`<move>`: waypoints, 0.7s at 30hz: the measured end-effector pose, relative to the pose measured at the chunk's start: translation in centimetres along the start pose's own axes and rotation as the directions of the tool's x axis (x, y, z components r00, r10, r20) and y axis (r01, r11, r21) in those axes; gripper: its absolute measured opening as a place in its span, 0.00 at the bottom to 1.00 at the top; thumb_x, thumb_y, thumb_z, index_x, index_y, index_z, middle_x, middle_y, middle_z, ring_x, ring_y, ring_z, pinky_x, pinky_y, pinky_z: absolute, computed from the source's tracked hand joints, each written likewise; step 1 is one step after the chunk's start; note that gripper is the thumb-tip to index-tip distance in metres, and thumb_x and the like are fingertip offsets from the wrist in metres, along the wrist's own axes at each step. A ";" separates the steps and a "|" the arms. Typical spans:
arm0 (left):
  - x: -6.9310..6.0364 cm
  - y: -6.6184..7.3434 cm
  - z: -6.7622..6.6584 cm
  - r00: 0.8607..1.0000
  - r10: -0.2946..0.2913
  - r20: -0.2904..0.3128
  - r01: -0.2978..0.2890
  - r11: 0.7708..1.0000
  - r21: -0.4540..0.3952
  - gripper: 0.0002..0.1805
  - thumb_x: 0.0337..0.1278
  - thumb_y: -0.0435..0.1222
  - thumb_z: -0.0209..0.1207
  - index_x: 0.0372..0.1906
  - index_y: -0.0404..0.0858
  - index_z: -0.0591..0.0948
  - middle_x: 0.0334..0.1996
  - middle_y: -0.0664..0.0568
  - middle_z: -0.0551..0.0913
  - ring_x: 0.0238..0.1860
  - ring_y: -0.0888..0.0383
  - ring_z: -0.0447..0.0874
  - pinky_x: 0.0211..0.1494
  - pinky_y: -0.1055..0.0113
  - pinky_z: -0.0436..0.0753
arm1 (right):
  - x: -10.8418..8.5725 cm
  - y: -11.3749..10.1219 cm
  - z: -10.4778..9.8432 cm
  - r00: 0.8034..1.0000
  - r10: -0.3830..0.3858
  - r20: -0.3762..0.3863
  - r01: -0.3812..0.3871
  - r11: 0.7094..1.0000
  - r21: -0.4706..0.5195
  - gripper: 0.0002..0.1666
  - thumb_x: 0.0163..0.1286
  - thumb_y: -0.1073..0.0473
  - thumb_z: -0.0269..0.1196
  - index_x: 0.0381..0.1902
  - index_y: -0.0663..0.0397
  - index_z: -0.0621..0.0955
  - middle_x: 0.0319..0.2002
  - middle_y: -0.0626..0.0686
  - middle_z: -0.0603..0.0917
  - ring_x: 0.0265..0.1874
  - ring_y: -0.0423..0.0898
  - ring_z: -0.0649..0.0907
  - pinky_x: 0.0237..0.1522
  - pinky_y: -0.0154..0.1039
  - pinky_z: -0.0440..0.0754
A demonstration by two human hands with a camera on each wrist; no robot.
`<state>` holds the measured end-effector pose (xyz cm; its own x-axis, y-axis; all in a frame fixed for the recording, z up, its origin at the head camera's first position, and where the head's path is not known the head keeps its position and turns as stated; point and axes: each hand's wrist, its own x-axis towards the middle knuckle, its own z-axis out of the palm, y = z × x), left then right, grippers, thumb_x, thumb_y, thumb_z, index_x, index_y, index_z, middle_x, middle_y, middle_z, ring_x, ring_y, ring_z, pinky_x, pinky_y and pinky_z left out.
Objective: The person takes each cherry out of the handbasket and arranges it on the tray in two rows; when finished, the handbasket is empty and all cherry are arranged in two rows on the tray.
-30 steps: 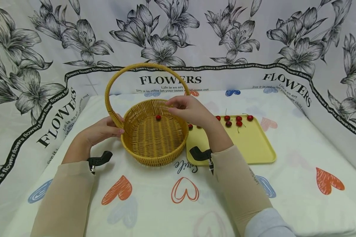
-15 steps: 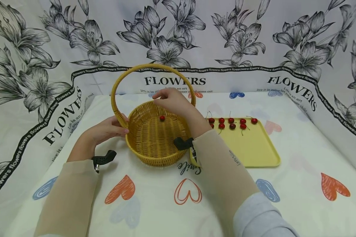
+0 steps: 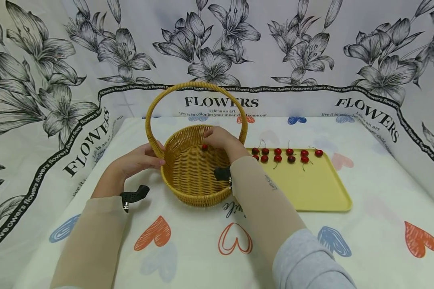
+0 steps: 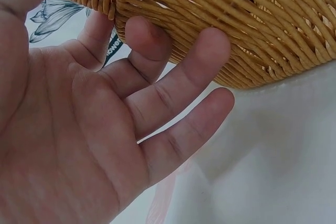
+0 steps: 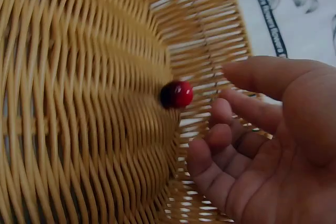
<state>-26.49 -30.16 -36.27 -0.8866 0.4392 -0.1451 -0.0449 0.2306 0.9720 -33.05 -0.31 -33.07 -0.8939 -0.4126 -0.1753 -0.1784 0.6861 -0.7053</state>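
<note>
My left hand [image 3: 135,162] holds the yellow wicker basket [image 3: 202,200] at its left rim, by the foot of the tall handle [image 3: 197,85]. In the left wrist view, fingertips [image 4: 210,45] lie against the woven outer wall. My right hand [image 3: 222,140] is down inside the basket, near its back wall. Its fingers are loosely bent, and nothing shows between them. A red cherry [image 3: 204,147] sits in the basket just below those fingertips. In the right wrist view the cherry [image 5: 179,94] looks blurred, apart from the thumb and fingers.
Right of the basket lies a yellow tray [image 3: 314,192]. Several cherries [image 3: 277,151], some with stems, stand in rows along its far side; my right forearm covers its near left part. A printed white cloth [image 3: 188,261] covers the table and rises behind as a backdrop.
My right hand has gone left over the basket, then down into it beside the cherry. My left hand keeps its hold on the basket. The whole scene has shifted rightward in the head view.
</note>
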 end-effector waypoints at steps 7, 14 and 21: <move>0.1 0.0 0.2 1.000 0.000 -0.002 0.000 1.000 0.011 0.21 0.60 0.25 0.64 0.55 0.34 0.69 0.47 0.46 0.84 0.47 0.52 0.84 0.51 0.58 0.84 | 0.6 1.0 0.9 0.999 -0.024 -0.041 0.018 0.990 -0.141 0.20 0.75 0.55 0.62 0.62 0.53 0.83 0.64 0.54 0.80 0.63 0.51 0.76 0.60 0.45 0.75; 0.0 -0.2 0.0 1.000 -0.020 -0.007 0.020 1.000 0.016 0.22 0.61 0.26 0.64 0.56 0.34 0.69 0.47 0.48 0.83 0.49 0.52 0.83 0.53 0.59 0.84 | 0.9 1.3 1.4 1.000 -0.013 0.015 0.016 0.986 -0.165 0.21 0.74 0.56 0.66 0.62 0.51 0.83 0.67 0.54 0.78 0.64 0.51 0.76 0.60 0.46 0.76; -0.1 0.1 0.2 1.000 -0.019 -0.006 0.019 0.999 0.031 0.23 0.61 0.27 0.64 0.57 0.33 0.68 0.49 0.45 0.83 0.49 0.52 0.83 0.53 0.59 0.83 | 1.0 1.1 1.3 0.995 -0.041 0.090 0.059 0.976 -0.210 0.19 0.75 0.55 0.65 0.61 0.49 0.85 0.64 0.53 0.80 0.58 0.50 0.78 0.55 0.44 0.76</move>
<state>-26.33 -30.06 -36.24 -0.8882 0.4299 -0.1623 -0.0473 0.2658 0.9629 -33.65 -0.72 -34.93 -0.8451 -0.4925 -0.2077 -0.3132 0.7712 -0.5542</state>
